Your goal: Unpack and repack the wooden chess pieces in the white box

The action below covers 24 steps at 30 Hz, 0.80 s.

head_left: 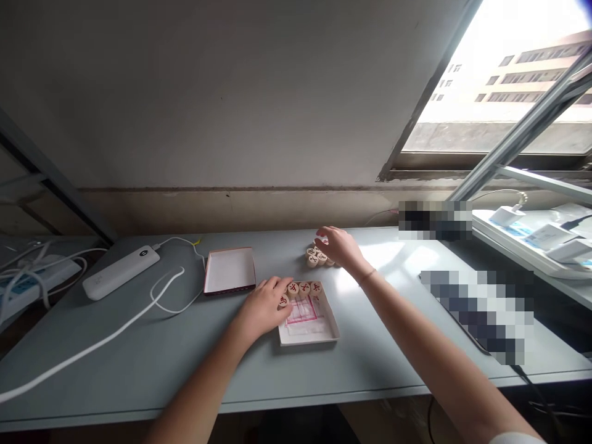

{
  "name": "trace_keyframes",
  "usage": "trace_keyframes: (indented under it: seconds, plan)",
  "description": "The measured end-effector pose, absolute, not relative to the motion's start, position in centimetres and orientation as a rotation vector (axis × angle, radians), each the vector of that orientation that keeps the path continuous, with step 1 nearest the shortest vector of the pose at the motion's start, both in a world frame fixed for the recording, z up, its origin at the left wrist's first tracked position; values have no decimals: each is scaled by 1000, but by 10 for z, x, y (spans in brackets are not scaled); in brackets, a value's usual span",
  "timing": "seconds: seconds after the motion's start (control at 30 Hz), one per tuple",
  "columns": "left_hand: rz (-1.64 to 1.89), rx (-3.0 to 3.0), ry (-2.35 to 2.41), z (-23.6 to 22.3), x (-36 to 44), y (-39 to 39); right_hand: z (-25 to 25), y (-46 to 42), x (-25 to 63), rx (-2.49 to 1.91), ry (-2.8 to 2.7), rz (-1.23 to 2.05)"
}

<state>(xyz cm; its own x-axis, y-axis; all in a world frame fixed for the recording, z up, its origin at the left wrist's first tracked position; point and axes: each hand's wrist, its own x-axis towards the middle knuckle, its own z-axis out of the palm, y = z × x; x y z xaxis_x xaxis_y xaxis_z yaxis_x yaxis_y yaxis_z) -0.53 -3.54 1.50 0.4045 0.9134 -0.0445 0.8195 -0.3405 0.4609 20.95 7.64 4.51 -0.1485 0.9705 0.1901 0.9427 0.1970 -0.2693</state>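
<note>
Left hand [263,306] on xiangqi pieces [298,289] in tray [319,333], grip unclear | right hand [333,245] open above piece pile [316,256] behind tray

The left hand [261,306] lies against a row of round wooden xiangqi discs with red characters [298,290] in a shallow white cardboard box [319,327] on the pale grey worktop [185,364]; the right hand [337,245] is over a cluster of matching discs [314,258].

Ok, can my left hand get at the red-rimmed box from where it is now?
Probably yes. The left hand sits close to the red-rimmed box, and no object shows between them. It would only have to leave the wooden chess pieces it is touching.
</note>
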Motion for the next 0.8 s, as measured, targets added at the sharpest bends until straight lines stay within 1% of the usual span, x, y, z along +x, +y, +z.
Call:
trace_keyframes:
  seconds: [0.1,0.2,0.37,0.53,0.6,0.73,0.8]
  plan:
    - [332,2261,1499,11,-6,-33,47,110,204,-2006,-2313,145]
    - [364,2264,1537,8,-5,-32,44,127,196,-2083,-2397,197]
    - [436,2279,1579,5,-3,-32,37,138,192,-2064,-2463,248]
    - [451,2261,1650,1,1,-31,51,130,193,-1976,-2407,243]
    - [468,2256,1668,0,3,-30,57,114,192,-1807,-2290,393]
    - [489,2207,1689,8,1,-29,56,66,189,-1352,-1954,1004]
    - [550,2186,1680,20,-1,-26,50,42,187,-1191,-1831,1212]
